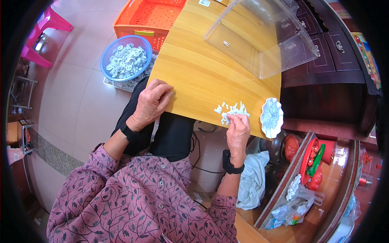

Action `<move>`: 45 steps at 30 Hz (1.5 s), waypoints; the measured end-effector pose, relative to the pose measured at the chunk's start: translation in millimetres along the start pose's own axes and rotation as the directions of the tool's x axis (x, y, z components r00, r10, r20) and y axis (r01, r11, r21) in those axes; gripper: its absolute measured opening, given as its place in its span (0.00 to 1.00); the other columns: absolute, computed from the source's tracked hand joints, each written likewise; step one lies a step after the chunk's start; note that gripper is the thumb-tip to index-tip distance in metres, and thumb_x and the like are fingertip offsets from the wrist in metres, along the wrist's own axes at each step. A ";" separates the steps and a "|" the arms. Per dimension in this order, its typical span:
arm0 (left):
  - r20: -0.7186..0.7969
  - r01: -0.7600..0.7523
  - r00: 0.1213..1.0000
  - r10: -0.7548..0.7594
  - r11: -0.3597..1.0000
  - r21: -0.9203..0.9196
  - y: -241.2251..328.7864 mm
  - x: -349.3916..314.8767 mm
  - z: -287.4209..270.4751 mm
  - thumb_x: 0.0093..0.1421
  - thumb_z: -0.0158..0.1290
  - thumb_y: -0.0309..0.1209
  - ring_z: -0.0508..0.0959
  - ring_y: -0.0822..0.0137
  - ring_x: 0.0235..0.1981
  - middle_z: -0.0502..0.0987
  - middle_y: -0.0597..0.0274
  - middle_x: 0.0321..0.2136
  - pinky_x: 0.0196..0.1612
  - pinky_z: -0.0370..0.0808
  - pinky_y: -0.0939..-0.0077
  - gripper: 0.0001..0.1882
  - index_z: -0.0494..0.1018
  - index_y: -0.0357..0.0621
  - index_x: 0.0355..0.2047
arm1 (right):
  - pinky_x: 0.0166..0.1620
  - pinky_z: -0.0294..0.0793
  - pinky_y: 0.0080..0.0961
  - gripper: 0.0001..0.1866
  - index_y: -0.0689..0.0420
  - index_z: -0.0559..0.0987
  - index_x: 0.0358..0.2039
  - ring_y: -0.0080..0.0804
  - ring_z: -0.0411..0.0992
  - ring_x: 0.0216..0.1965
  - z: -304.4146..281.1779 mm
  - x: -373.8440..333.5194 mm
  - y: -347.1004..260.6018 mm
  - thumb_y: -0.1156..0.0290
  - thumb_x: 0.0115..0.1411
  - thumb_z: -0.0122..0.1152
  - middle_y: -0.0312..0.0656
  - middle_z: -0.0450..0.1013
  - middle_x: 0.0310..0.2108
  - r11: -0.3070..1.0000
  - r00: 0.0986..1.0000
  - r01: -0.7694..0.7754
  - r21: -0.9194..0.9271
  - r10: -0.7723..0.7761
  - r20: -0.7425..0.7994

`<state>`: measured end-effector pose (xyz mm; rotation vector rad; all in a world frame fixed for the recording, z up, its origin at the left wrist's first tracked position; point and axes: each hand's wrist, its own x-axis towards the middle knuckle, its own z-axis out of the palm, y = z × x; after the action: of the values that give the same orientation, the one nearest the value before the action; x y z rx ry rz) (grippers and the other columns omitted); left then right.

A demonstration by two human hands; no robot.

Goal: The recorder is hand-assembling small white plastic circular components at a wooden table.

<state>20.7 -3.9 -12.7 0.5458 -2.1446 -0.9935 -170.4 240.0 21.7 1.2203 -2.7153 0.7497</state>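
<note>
My left hand [153, 101] rests at the near left edge of the yellow wooden table [194, 77]. Its fingers are curled together, and whatever they hold, if anything, is hidden. Toward the near right edge, my right hand [239, 131] has thumb and fingers pinched on a small white plastic piece at the pile of small white plastic pieces [242, 109]. Just right of that hand stands a white scalloped dish [266, 128] filled with tiny pale bits too small to name. A single white piece [226, 43] lies farther back on the table.
Left of the table, a blue basket [103, 67] holds many whitish round plastic parts. Behind it stands an orange crate [121, 30]. A clear plastic box [259, 60] lies at the far right, beside a dark cabinet [324, 56]. Bags and red items fill a wooden compartment [324, 202] below right.
</note>
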 end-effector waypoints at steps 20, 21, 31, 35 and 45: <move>-0.008 0.005 1.000 -0.005 1.000 -0.020 0.9 1.0 0.4 0.56 0.60 0.23 0.80 0.54 0.33 0.77 0.53 0.32 0.37 0.78 0.66 0.07 0.77 0.37 0.36 | 0.46 0.71 0.41 0.12 0.57 0.82 0.34 0.48 0.72 0.43 -6.7 -3.7 21.3 0.84 0.53 0.56 0.46 0.73 0.37 0.997 0.995 -0.035 -0.067 0.029 -0.097; -0.016 -0.027 1.000 0.027 1.000 -0.004 -1.1 0.5 1.1 0.57 0.60 0.23 0.80 0.58 0.32 0.77 0.54 0.32 0.35 0.77 0.69 0.07 0.78 0.37 0.37 | 0.46 0.71 0.41 0.11 0.57 0.82 0.34 0.48 0.72 0.43 -6.8 -3.4 20.9 0.84 0.53 0.55 0.47 0.73 0.37 0.997 0.991 -0.041 -0.063 0.033 -0.127; -0.014 -0.006 1.000 0.006 1.000 0.000 5.7 1.9 -0.6 0.58 0.59 0.24 0.80 0.55 0.33 0.77 0.53 0.32 0.36 0.78 0.67 0.06 0.78 0.37 0.36 | 0.46 0.72 0.41 0.14 0.59 0.82 0.38 0.49 0.73 0.42 -13.2 -7.2 48.4 0.85 0.54 0.53 0.49 0.75 0.37 0.986 0.988 -0.090 -0.140 0.071 -0.138; -0.005 0.006 1.000 -0.006 1.000 -0.003 6.0 1.4 -0.2 0.58 0.59 0.25 0.80 0.55 0.33 0.77 0.53 0.32 0.36 0.77 0.68 0.07 0.77 0.37 0.36 | 0.48 0.72 0.40 0.15 0.60 0.81 0.40 0.47 0.72 0.45 -11.6 -9.0 49.2 0.84 0.53 0.54 0.47 0.75 0.40 0.975 0.989 -0.065 -0.211 0.036 -0.141; -0.014 0.007 1.000 -0.007 1.000 0.008 3.9 1.0 1.5 0.58 0.59 0.25 0.79 0.56 0.31 0.76 0.53 0.31 0.34 0.77 0.68 0.07 0.77 0.38 0.37 | 0.52 0.70 0.40 0.16 0.57 0.82 0.42 0.46 0.70 0.49 -9.1 -7.6 42.2 0.84 0.54 0.54 0.44 0.74 0.44 0.969 0.992 -0.040 -0.245 0.010 -0.124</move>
<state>18.6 -1.3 -10.0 0.5635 -2.1362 -0.9824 -196.7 273.3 10.7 1.0505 -2.6311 0.4530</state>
